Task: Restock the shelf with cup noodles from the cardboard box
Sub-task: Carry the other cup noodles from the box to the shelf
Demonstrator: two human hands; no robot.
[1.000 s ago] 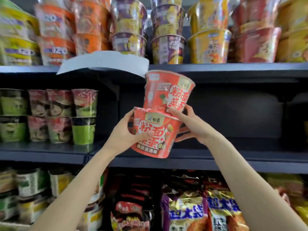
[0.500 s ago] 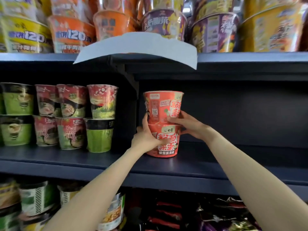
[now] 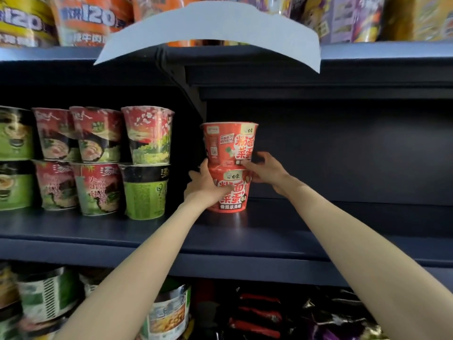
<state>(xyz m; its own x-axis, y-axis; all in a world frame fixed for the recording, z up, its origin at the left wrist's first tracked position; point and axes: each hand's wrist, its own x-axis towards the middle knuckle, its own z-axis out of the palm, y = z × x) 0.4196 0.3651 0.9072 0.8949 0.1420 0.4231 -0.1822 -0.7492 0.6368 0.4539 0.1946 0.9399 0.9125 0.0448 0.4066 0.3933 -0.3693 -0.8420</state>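
Two red cup noodles stand stacked on the dark blue middle shelf (image 3: pixel 318 244), at the left end of its bare right bay. The lower red cup (image 3: pixel 232 195) rests on the shelf board; the upper red cup (image 3: pixel 229 143) sits upright on its lid. My left hand (image 3: pixel 204 186) wraps the lower cup's left side. My right hand (image 3: pixel 266 169) grips the seam between the two cups from the right, fingers on the upper cup's base. The cardboard box is out of view.
Left of the stack, green and red cup noodles (image 3: pixel 147 163) stand two high. A white paper tag (image 3: pixel 210 30) hangs from the upper shelf edge, under large noodle bowls (image 3: pixel 90 18). Snack bags (image 3: pixel 257 315) and more cups fill the bottom shelf.
Both hands carried the two stacked red cups from in front of the shelf edge forward into the bay and set them down on the shelf board. The view moved closer.
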